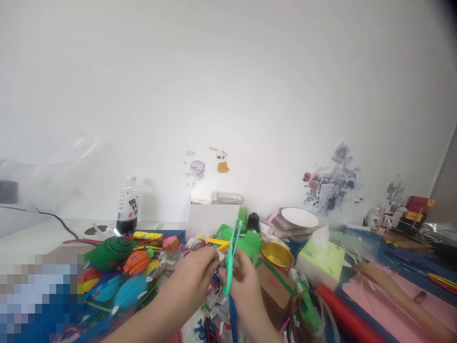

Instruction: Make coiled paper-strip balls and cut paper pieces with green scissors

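Note:
My left hand (198,271) is closed, its fingertips pinched beside a small bit of blue material (216,272) whose shape is mostly hidden. Close against it, my right hand (244,281) is closed around what looks like a pair of green scissors (230,264), seen nearly edge-on and pointing up and away. A blue strip (233,317) hangs below the right hand. Paper scraps (217,305) lie beneath both hands. Left of them are a green coiled-cord piece (112,252), an orange one (137,262) and a blue one (130,290).
A dark-liquid bottle (128,205) stands near the wall. To the right are a gold tin (277,256), a brown box (273,290), a tissue box (321,262) and a red roll (346,312). Another person's hand (367,271) rests by pink paper (392,295).

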Motion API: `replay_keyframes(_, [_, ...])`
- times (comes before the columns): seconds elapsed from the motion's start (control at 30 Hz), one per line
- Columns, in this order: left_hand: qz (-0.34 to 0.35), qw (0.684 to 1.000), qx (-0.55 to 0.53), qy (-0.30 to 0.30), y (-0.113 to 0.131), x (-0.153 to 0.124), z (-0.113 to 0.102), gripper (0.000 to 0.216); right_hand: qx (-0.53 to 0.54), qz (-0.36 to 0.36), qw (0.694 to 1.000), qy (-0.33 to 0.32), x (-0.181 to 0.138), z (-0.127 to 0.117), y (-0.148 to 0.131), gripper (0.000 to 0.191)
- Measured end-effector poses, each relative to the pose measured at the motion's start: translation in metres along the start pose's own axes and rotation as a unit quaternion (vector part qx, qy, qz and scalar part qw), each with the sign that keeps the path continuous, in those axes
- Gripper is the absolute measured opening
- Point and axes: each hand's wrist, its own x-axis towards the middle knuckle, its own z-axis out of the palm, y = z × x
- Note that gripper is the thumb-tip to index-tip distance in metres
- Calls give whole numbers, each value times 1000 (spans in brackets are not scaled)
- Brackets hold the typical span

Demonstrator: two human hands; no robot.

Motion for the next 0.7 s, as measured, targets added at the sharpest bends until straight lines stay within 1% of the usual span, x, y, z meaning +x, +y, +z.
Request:
replay_keyframes(0.13, [6,1000,30,-2,0,2,-5,26,-33,-20,999,12,2,-4,0,37])
replay_keyframes(0.23, [6,1000,27,-12,0,2,-6,25,-43,-35,998,9,3,-4,1,36])
replay_keyframes(0.4, [-27,999,-41,-14,-1,2,-3,23,-27,-35,999,-13,2,-1,2,36])
replay_keyframes(0.53, [-40,993,-106,-23,-1,4,0,22,-26,-29,999,3,1,1,8,35])
replay_keyframes(0.7, [-48,984,-168,-30,0,6,-1,20,-37,-22,999,26,2,0,11,37])
